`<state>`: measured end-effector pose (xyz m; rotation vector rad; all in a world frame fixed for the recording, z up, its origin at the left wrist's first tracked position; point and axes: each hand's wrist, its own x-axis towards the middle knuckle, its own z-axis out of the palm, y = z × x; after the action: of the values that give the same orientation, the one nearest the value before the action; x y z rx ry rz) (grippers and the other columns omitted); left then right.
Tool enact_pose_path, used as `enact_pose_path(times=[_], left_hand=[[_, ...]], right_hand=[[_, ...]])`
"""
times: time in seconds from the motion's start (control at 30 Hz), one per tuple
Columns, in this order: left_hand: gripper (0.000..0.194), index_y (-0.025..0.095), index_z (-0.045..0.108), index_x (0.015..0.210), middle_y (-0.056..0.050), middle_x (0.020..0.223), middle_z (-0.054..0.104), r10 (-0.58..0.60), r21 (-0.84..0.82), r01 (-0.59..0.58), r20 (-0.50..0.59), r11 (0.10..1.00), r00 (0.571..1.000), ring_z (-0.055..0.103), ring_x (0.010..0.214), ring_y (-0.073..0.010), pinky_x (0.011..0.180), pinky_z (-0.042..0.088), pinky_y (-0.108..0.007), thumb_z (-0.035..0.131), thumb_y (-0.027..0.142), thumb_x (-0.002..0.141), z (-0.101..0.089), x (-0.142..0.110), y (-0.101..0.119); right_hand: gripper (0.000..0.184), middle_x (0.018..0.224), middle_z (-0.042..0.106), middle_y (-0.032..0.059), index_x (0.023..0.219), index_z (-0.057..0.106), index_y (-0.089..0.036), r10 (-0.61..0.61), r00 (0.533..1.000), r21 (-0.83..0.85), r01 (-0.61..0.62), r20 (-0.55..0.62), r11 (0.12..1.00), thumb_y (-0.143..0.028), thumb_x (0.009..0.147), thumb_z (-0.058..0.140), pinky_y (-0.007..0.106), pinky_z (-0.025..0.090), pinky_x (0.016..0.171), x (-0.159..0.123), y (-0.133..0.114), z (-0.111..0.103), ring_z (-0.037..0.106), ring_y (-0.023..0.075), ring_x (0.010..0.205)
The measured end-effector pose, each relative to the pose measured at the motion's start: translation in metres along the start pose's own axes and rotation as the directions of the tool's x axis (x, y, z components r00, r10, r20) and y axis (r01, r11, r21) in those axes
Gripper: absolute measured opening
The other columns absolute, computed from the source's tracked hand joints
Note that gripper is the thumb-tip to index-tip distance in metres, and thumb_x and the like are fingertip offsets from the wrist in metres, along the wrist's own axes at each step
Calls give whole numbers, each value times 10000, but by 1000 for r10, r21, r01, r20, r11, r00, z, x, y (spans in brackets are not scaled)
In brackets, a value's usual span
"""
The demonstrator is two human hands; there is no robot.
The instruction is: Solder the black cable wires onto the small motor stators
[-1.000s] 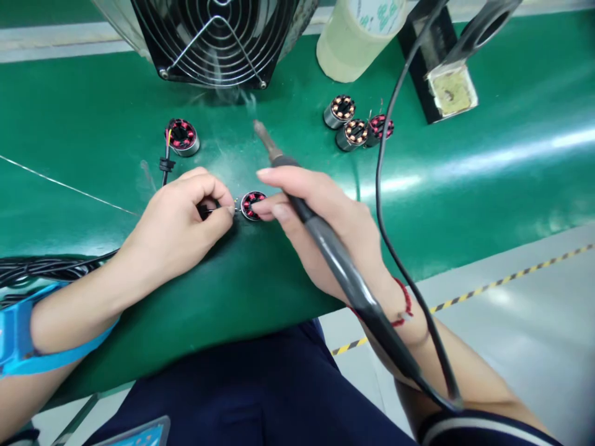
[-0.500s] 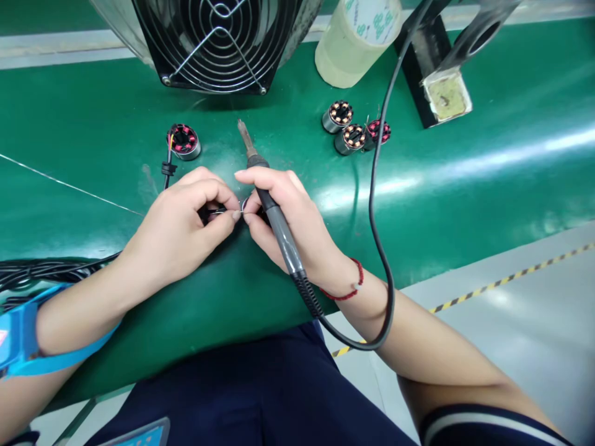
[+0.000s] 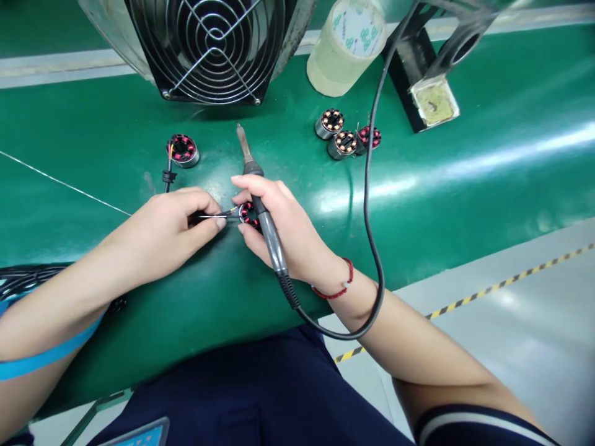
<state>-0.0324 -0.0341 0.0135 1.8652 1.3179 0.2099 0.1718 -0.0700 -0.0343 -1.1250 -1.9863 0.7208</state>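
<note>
At the far left your forearm wears a blue wrist strap, with a bundle of black cables lying on the green mat just behind it. Your left hand rests on the mat with its fingers pinched together on thin wire leads, which run rightward and meet the small wound stator lying on the mat between your two hands. Behind that hand, a second stator sits apart with a black cable coming off it. A wire-guarded fan stands at the back edge. Your right hand is closed around the black handle of the soldering iron, thumb and fingertips pressed against the stator's right side; the iron's tip points up and away from you toward the fan, clear of the stator, and its cord loops off behind your wrist, which carries a red bracelet. Further right, three more stators are clustered close together. Behind them lies a roll of tape, and next to it the iron stand holds a tray with a yellowish sponge in it.
</note>
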Motion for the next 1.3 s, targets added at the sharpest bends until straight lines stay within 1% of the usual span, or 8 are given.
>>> enact_pose_path(times=[0.13,0.3,0.53,0.77,0.87,1.03,1.2,1.3], left_hand=[[274,223,694,733,-16,675,602,-196,-233,203,51,951,979,490,602,-154,545,380,-282,610,476,795,-5,0,1],[276,228,685,711,-14,672,601,-288,-277,275,-5,921,958,512,641,-167,550,346,-289,649,494,774,-2,-2,4],[301,235,766,759,-16,675,681,-233,-165,227,-19,960,972,598,681,-196,614,444,-301,640,508,764,5,3,6],[331,216,677,638,-26,678,666,-235,-207,228,-11,952,972,604,670,-188,570,447,-282,623,507,786,4,3,4],[314,222,715,693,-24,697,678,-220,-213,223,36,951,975,592,658,-183,563,439,-283,595,491,801,3,1,4],[323,211,722,731,-16,719,711,-69,-150,90,143,985,987,604,665,-179,617,456,-291,572,470,852,1,-4,4],[277,214,668,739,-24,767,713,-58,19,61,-113,998,992,622,734,-198,681,463,-300,540,414,883,-14,-3,-1],[234,215,643,828,-40,823,704,-110,120,155,-318,981,942,638,802,-219,744,487,-312,516,396,907,-24,0,-5]], right_hand=[[589,1108,715,2,1375,437,-318,24,999,-19,-24,22,1000,-121,826,518,405,538,979,-1,-3,1,664,213,1050],[562,1104,710,7,1362,439,-294,-23,1000,-23,24,19,999,-114,837,528,389,536,908,-3,-5,0,647,214,1022],[517,1133,731,21,1348,475,-263,-32,999,19,32,2,999,-135,858,575,387,530,941,-1,-5,0,659,217,1057],[378,965,738,8,1269,580,-275,74,997,-94,-72,19,993,-169,908,537,396,520,882,3,-13,3,668,234,939],[361,917,734,-9,1264,575,-286,40,998,-72,-43,-42,996,-168,924,540,369,512,840,0,-13,6,670,221,939],[346,886,734,-28,1244,563,-285,72,992,35,-69,-108,997,-138,932,531,347,531,849,2,-14,12,683,182,876],[430,1090,743,18,1324,523,-289,113,976,132,-89,-184,987,-127,927,557,365,548,990,3,-12,5,704,175,1051],[421,1075,741,29,1321,533,-280,140,965,120,-115,-224,986,-137,927,563,379,565,985,-2,-7,-4,704,181,1055]])
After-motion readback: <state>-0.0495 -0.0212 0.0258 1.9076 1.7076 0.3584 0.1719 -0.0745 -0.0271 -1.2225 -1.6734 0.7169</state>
